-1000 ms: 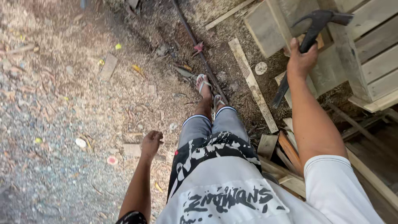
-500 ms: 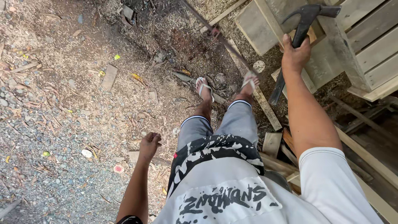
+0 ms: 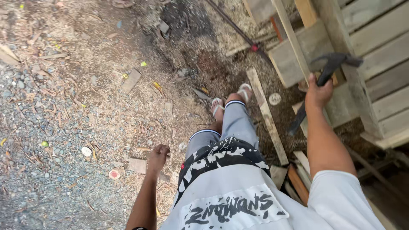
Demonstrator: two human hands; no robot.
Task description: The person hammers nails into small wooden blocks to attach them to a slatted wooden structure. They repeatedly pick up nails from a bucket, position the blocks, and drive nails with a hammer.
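Observation:
My right hand (image 3: pixel 317 91) grips the dark handle of a claw hammer (image 3: pixel 330 68), its metal head raised near the wooden pallet structure (image 3: pixel 375 64) at the upper right. My left hand (image 3: pixel 157 155) hangs at my side with fingers curled closed and nothing in it. Below me I see my grey shorts, my white printed shirt and my feet in white sandals (image 3: pixel 232 100) on the dirt.
Gravel, wood chips and small offcuts cover the ground on the left. A long wooden slat (image 3: pixel 266 115) lies beside my right foot. More planks and scraps (image 3: pixel 298 179) pile under my right arm. A thin dark rod (image 3: pixel 234 27) runs across the top.
The view has shifted as I step forward; my feet have moved. The hammer stays raised in my right hand near the pallet. My left hand still hangs closed.

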